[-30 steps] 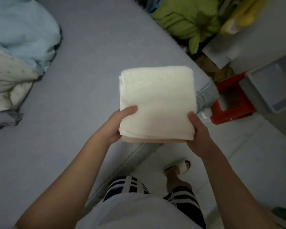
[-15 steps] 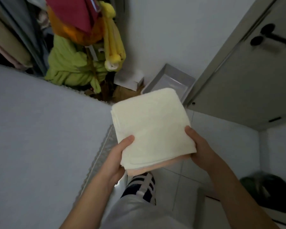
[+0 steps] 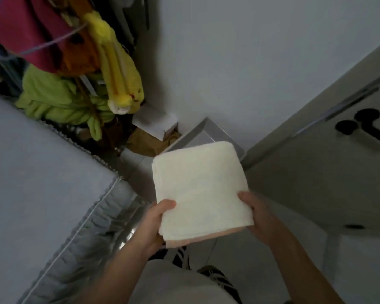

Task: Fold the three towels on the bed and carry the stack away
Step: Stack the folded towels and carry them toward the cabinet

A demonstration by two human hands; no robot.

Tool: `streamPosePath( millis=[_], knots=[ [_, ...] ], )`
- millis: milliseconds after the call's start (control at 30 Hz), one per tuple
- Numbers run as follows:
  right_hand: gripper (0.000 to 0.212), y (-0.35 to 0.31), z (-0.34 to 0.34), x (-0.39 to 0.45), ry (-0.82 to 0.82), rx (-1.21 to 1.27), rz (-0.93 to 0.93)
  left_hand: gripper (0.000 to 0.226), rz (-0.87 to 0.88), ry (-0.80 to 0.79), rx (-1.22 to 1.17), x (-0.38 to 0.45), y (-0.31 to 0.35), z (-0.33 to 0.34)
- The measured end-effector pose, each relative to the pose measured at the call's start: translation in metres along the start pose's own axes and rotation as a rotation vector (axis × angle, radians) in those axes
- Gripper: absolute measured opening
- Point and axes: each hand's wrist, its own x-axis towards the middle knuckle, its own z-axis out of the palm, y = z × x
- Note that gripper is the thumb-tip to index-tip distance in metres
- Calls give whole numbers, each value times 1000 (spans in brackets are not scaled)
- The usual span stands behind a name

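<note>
Stack [image 3: 198,189] pinched between both hands, thumbs on top.

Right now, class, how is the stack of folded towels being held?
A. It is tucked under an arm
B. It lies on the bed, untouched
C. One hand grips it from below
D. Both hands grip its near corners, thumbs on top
D: the left hand and right hand each grip a near corner of the towel stack, thumbs on top, off the bed.

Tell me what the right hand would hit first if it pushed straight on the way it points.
Probably the grey bin on the floor against the wall: the right hand, gripping the towel stack, points up-left toward it. Depth is unclear.
</note>
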Motion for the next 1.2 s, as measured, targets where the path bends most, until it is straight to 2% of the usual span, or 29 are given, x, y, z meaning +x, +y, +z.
streamPosePath(
  millis=[233,433,633,800,933,1000,1100,1200],
  knots=[
    [51,-76,-35,79,-165,-82,47,58,13,119,-114,64,14,48],
    [49,-111,-66,170,-267,-326,188,55,98,372,-239,126,0,75],
    [49,-127,-77,282,-375,-584,302,65,173,598,-377,201,-33,86],
    [55,-108,-80,356,-419,-646,291,53,295,676,-375,264,-50,59],
    [50,-60,-96,417,-382,-738,269,74,188,802,-319,331,-81,14],
    [48,-32,-99,440,-435,-860,214,73,111,936,-232,366,-96,-1],
    [58,-6,-95,461,-422,-926,148,76,78,1179,-58,395,-102,-8],
    [59,-7,-94,464,-421,-971,125,75,91,1220,45,389,-102,-5]
  ],
)
